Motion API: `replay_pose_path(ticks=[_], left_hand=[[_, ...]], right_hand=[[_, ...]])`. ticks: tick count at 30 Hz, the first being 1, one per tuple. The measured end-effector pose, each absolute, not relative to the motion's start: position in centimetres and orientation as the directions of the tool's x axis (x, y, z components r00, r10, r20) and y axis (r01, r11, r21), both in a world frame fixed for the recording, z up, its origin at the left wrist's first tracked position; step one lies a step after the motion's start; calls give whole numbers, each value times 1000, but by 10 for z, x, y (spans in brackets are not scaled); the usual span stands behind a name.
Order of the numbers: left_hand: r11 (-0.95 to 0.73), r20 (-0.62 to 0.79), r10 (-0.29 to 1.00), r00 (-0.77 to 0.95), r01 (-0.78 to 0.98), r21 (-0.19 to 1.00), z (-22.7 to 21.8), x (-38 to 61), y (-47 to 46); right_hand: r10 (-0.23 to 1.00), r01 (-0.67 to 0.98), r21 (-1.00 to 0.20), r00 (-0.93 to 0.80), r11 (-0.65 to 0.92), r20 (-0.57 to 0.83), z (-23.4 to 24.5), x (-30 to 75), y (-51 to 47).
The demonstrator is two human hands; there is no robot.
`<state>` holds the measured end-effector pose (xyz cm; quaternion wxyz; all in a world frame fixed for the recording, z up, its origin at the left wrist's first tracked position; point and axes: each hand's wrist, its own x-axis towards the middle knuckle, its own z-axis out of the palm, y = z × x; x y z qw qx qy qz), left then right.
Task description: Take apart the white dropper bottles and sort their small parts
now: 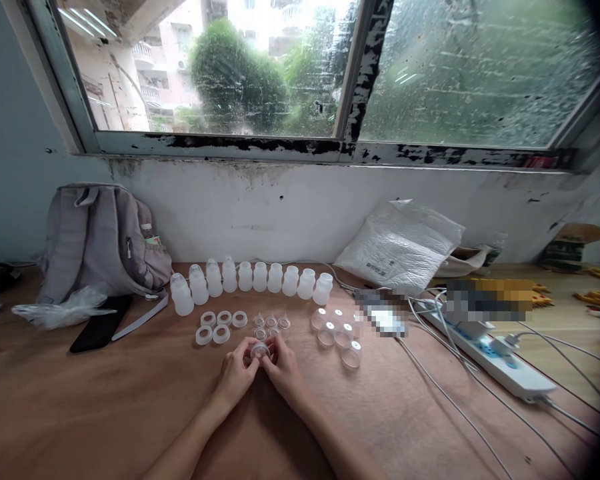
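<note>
My left hand (237,373) and my right hand (283,368) meet over the wooden table (105,407), both pinched round one small clear nipple piece (260,349). Just beyond them lie several clear nipples (271,323), several white screw rings (220,327) to the left, and several clear round caps (337,330) to the right. A curved row of several small translucent bottles (260,277) stands further back near the wall.
A grey backpack (100,240) leans at the back left, with a black phone (100,325) and a crumpled plastic bag (60,310) before it. A white plastic package (400,243) rests against the wall. A white power strip (495,357) with cables lies at the right.
</note>
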<state>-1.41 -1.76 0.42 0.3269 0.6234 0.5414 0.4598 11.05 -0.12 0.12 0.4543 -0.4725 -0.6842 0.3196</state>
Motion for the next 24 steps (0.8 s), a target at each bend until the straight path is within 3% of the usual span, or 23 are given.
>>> replay_pose_path(ticks=[12,24], left_hand=[[-260,262,964,55,416,871,14,-13,-25],[-383,362,920,148,524,761,11,-15,-29]], right_hand=[[928,324,-871,-170,370,331,8,113,-5],[953,285,-910,-82,302,290,1,112,0]])
